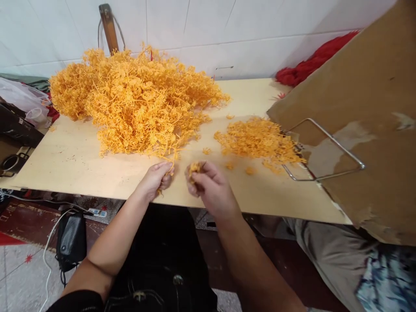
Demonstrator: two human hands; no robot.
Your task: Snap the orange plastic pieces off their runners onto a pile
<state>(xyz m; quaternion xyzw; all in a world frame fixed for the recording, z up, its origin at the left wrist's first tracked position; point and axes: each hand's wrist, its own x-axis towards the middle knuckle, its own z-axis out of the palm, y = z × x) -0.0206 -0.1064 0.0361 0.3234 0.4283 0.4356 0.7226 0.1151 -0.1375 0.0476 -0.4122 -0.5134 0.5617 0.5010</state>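
A big tangled heap of orange plastic flower pieces lies on the pale tabletop. At its front edge my left hand is closed around a thin orange strand of flower pieces that reaches back toward the heap. Just to the right, my right hand is pinched on a small bunch of orange flower pieces; it is slightly blurred. A smaller, flatter pile of loose orange flower pieces spreads to the right of my hands, with several single ones scattered near it.
A large cardboard sheet with a bent metal wire frame stands at the right. Red flower pieces lie behind it. A clear plastic cup is at the far left. Another person's trousered leg is at lower right.
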